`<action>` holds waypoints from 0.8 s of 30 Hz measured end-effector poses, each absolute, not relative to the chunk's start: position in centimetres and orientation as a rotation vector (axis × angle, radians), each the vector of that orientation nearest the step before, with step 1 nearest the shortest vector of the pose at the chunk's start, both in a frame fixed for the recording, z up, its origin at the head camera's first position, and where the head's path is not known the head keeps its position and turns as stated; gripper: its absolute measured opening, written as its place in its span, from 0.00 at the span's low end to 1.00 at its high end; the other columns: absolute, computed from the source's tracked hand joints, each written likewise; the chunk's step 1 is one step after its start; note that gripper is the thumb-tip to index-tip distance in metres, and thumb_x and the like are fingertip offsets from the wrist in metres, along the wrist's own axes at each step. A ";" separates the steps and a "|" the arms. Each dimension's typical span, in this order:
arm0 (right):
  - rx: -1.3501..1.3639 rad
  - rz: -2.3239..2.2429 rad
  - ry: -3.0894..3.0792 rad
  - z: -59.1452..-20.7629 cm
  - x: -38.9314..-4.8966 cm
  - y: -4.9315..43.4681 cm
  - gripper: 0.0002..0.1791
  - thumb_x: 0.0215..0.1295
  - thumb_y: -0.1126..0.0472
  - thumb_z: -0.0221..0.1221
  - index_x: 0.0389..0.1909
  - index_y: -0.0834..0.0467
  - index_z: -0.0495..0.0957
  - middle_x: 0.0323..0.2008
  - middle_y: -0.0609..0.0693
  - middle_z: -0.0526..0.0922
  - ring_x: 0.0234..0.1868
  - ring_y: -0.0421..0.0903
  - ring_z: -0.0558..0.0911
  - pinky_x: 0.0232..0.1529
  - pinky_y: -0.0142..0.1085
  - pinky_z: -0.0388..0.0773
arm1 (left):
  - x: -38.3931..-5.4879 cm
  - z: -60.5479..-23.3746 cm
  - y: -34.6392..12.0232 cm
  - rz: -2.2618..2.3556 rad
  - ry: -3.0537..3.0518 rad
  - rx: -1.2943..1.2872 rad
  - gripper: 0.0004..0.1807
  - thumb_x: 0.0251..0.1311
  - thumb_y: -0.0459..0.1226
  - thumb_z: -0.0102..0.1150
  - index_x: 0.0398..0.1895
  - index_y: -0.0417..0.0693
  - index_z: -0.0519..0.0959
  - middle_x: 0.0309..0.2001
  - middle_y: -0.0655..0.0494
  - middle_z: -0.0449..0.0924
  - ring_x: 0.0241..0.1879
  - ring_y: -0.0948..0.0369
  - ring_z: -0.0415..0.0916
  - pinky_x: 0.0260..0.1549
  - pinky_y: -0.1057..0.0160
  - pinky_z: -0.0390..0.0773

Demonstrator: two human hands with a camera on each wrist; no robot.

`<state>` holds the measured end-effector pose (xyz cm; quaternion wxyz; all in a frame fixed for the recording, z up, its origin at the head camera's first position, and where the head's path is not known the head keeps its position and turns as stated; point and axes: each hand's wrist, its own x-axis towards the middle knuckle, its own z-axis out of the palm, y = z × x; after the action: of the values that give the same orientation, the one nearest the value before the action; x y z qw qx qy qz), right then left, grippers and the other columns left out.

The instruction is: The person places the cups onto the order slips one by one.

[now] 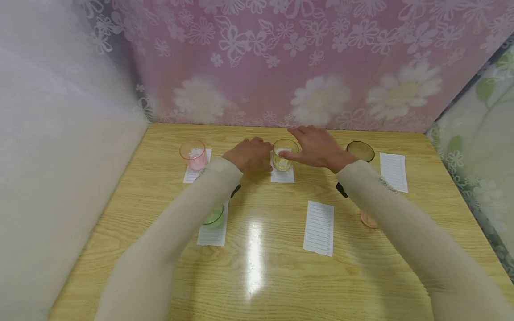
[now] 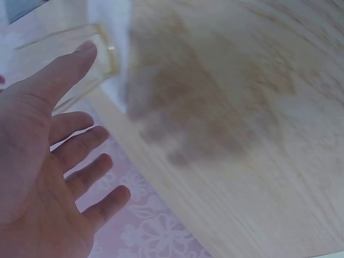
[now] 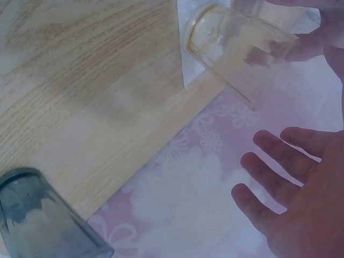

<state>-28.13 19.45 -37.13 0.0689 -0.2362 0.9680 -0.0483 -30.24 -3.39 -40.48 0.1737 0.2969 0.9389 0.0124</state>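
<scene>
1. The yellow glass (image 1: pixel 282 166) stands upright on a lined paper slip (image 1: pixel 282 179), between the two hands.
2. The left hand (image 1: pixel 250 154) is loosely open, the right hand (image 1: pixel 317 147) spread wide; whether either touches the glass, I cannot tell.
3. The work seems partly done: the pink glass (image 1: pixel 196 162) and green glass (image 1: pixel 214 217) also stand on slips.
4. The far-right slip (image 1: pixel 393 171) and near slip (image 1: pixel 318 228) carry nothing; the grey glass (image 1: pixel 360 151) seems off paper.

No legible text. Dark lettering (image 1: pixel 388 185) on right sleeve (image 1: pixel 409 236), right of centre, and on left sleeve (image 1: pixel 164 236), left of centre: unreadable. Paper slip (image 1: pixel 319 228), lower centre-right: edge marks too small.
</scene>
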 end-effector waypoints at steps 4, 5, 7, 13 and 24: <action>-0.713 -0.164 2.924 -36.4 -27.6 20.3 0.51 0.77 0.28 0.55 0.87 0.57 0.57 0.80 0.67 0.69 0.79 0.71 0.68 0.77 0.69 0.65 | -30.5 -39.5 -3.2 0.043 2.644 0.857 0.45 0.75 0.58 0.65 0.88 0.55 0.61 0.83 0.48 0.66 0.84 0.45 0.59 0.82 0.37 0.61; -0.717 -0.162 2.926 -36.3 -27.4 20.5 0.51 0.77 0.28 0.55 0.87 0.57 0.57 0.80 0.67 0.69 0.79 0.71 0.68 0.78 0.69 0.64 | -30.6 -39.3 -3.2 0.039 2.640 0.853 0.46 0.75 0.58 0.65 0.88 0.55 0.60 0.84 0.48 0.65 0.84 0.45 0.59 0.82 0.37 0.60; -0.724 -0.160 2.930 -36.1 -27.1 20.9 0.51 0.77 0.28 0.55 0.88 0.57 0.56 0.80 0.67 0.69 0.79 0.71 0.68 0.78 0.69 0.63 | -30.6 -38.8 -3.3 0.039 2.638 0.835 0.47 0.75 0.59 0.65 0.89 0.55 0.57 0.85 0.50 0.63 0.85 0.45 0.57 0.82 0.36 0.59; -0.714 -0.164 2.962 -35.6 -26.0 22.1 0.51 0.78 0.29 0.57 0.88 0.57 0.57 0.80 0.66 0.68 0.79 0.70 0.68 0.78 0.70 0.64 | -30.2 -37.3 -3.5 0.064 2.646 0.792 0.50 0.75 0.59 0.65 0.90 0.52 0.54 0.87 0.51 0.58 0.87 0.45 0.53 0.83 0.37 0.57; -0.729 -0.210 3.007 -34.0 -23.3 24.3 0.49 0.78 0.34 0.61 0.87 0.57 0.57 0.79 0.67 0.69 0.79 0.70 0.69 0.77 0.69 0.66 | -28.3 -35.7 -2.9 0.070 2.723 0.898 0.49 0.77 0.59 0.62 0.91 0.55 0.51 0.90 0.54 0.48 0.89 0.47 0.46 0.84 0.38 0.55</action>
<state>-23.27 24.28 -33.99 0.0205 -0.2349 0.9694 -0.0678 -28.32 -2.91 -35.71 0.1362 0.3100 0.9406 0.0242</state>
